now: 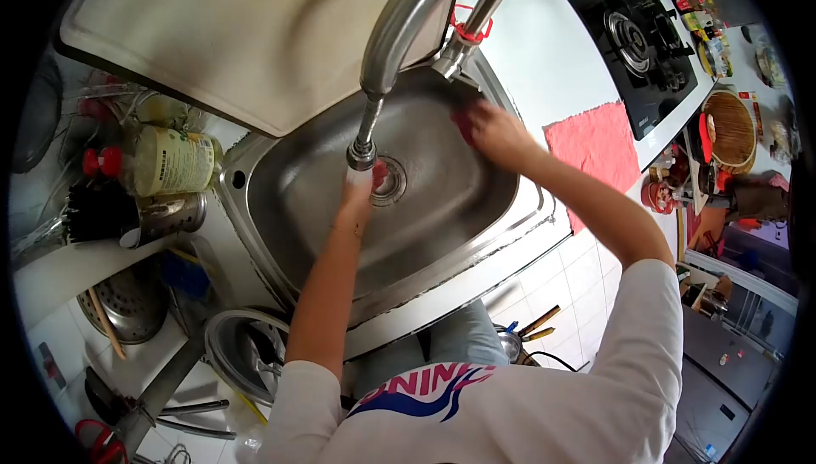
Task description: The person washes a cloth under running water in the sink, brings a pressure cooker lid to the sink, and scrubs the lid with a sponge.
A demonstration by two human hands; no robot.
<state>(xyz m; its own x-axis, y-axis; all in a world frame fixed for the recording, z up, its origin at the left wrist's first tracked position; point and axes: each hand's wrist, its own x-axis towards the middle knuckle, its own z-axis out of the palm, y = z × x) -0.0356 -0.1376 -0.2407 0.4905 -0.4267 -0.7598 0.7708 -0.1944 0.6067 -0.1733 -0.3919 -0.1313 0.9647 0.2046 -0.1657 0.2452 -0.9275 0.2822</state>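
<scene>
My left hand is in the steel sink, right under the nozzle of the curved tap, which hides part of it. A bit of red shows at its fingers, beside the drain; its kind cannot be made out. A whitish patch between nozzle and hand looks like running water. Over the sink's right side, below the tap's lever, my right hand is closed on a small dark red piece, perhaps cloth. Its outline is blurred.
A large board leans behind the sink. To the left stand a yellowish bottle and a metal utensil holder. A red cloth lies on the right counter, before a black gas hob. Pans hang or stand lower left.
</scene>
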